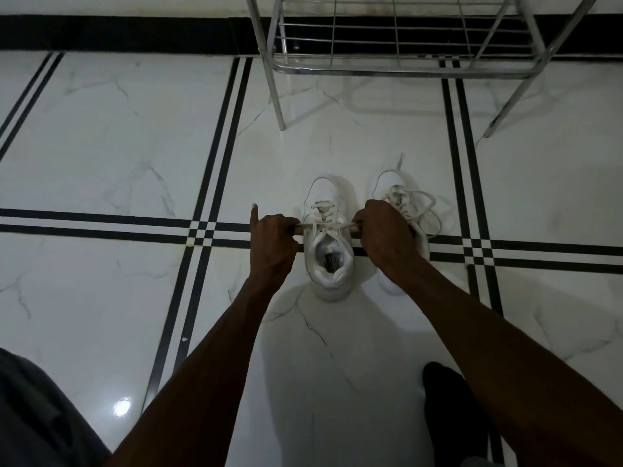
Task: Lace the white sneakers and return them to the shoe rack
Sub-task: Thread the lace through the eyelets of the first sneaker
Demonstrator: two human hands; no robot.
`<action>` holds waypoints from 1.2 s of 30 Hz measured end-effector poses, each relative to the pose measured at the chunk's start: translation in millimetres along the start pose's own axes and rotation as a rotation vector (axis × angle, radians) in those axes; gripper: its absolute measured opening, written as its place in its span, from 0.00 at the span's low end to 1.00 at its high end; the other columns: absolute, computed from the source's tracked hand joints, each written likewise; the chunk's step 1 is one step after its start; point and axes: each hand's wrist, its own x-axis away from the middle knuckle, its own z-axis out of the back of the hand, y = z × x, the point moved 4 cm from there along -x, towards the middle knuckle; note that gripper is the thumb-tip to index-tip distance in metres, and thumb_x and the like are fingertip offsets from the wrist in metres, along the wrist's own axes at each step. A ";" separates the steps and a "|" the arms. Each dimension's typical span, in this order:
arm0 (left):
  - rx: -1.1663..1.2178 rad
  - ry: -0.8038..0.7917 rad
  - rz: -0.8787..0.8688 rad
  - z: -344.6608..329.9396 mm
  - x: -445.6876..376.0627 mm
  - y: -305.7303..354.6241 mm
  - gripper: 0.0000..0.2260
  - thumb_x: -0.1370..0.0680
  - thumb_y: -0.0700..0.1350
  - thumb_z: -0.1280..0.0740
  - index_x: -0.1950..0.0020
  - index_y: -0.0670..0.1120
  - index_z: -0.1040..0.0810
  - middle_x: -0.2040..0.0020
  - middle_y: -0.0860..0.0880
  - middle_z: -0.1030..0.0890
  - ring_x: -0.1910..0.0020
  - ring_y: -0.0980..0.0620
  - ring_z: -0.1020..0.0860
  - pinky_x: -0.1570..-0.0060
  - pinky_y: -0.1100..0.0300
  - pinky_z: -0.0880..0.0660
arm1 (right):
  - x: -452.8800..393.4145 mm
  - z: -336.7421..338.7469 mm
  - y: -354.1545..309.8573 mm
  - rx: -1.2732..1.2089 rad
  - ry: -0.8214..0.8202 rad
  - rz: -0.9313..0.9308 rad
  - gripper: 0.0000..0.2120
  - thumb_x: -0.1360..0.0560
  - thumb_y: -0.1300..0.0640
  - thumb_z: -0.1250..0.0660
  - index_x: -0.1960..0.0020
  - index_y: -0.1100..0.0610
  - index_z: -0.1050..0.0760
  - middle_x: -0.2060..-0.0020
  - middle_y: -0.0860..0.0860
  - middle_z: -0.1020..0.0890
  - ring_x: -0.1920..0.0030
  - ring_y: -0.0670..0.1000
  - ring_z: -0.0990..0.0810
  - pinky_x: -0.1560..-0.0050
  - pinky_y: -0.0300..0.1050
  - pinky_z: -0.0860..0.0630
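Currently lace ends at frame centre are pulled sideways, pinched in left hand and right hand grips, over near sneaker.

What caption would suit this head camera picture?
Both hands, left hand and right hand, pull a lace tight on one white sneaker before the shoe rack.

Open floor left of sneakers

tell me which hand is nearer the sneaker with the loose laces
Right. The right hand overlaps the loosely laced sneaker; the left hand is across the other sneaker, pulling its lace.
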 end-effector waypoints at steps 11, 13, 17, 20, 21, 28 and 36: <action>0.913 -0.122 0.674 -24.4 14.8 12.6 0.18 0.25 0.63 0.35 0.45 0.52 0.18 0.46 0.47 0.15 0.45 0.44 0.17 0.40 0.41 0.20 | 3.7 -11.4 -4.4 -0.542 -0.120 -0.265 0.17 0.25 0.48 0.36 0.44 0.56 0.16 0.51 0.58 0.13 0.49 0.59 0.15 0.47 0.55 0.18; 0.942 -0.153 0.677 -21.4 8.1 14.9 0.14 0.20 0.61 0.37 0.45 0.54 0.19 0.44 0.48 0.16 0.43 0.45 0.18 0.38 0.43 0.21 | 1.0 -17.1 -2.1 -0.682 -0.116 -0.310 0.20 0.30 0.42 0.37 0.50 0.55 0.15 0.57 0.58 0.13 0.52 0.58 0.14 0.50 0.61 0.17; 0.951 -0.152 0.683 -11.9 -2.9 5.2 0.14 0.16 0.58 0.39 0.46 0.52 0.17 0.46 0.48 0.16 0.46 0.49 0.19 0.36 0.47 0.21 | 5.8 -26.7 -12.3 -0.872 -0.154 -0.363 0.12 0.31 0.44 0.31 0.57 0.52 0.14 0.60 0.59 0.13 0.55 0.60 0.13 0.54 0.64 0.16; 0.935 -0.154 0.652 -4.7 -9.1 -1.0 0.18 0.15 0.56 0.40 0.37 0.47 0.18 0.48 0.51 0.18 0.51 0.55 0.21 0.38 0.50 0.22 | 4.4 -38.4 -18.2 -0.969 -0.171 -0.396 0.07 0.31 0.50 0.31 0.61 0.49 0.14 0.56 0.62 0.13 0.54 0.62 0.13 0.54 0.65 0.16; 0.922 -0.157 0.640 -2.9 -10.4 -2.3 0.19 0.15 0.56 0.40 0.36 0.46 0.18 0.48 0.50 0.18 0.51 0.55 0.21 0.39 0.51 0.22 | 2.2 -43.8 -16.5 -0.965 -0.167 -0.389 0.10 0.32 0.48 0.31 0.60 0.52 0.14 0.57 0.62 0.13 0.54 0.62 0.13 0.54 0.65 0.16; 0.296 0.000 0.524 10.2 -17.1 13.2 0.25 0.18 0.62 0.39 0.27 0.48 0.26 0.21 0.43 0.34 0.23 0.36 0.36 0.25 0.37 0.36 | -0.6 -7.0 -8.3 -0.775 -0.142 -0.293 0.17 0.26 0.55 0.27 0.40 0.62 0.18 0.46 0.59 0.14 0.45 0.56 0.16 0.45 0.54 0.18; 0.541 -0.103 0.119 -15.1 -26.7 122.3 0.13 0.19 0.49 0.33 0.49 0.40 0.16 0.53 0.44 0.13 0.57 0.51 0.18 0.51 0.56 0.21 | 9.0 61.8 63.9 -0.511 0.207 -0.317 0.07 0.26 0.56 0.27 0.52 0.59 0.15 0.58 0.52 0.13 0.61 0.45 0.16 0.60 0.27 0.26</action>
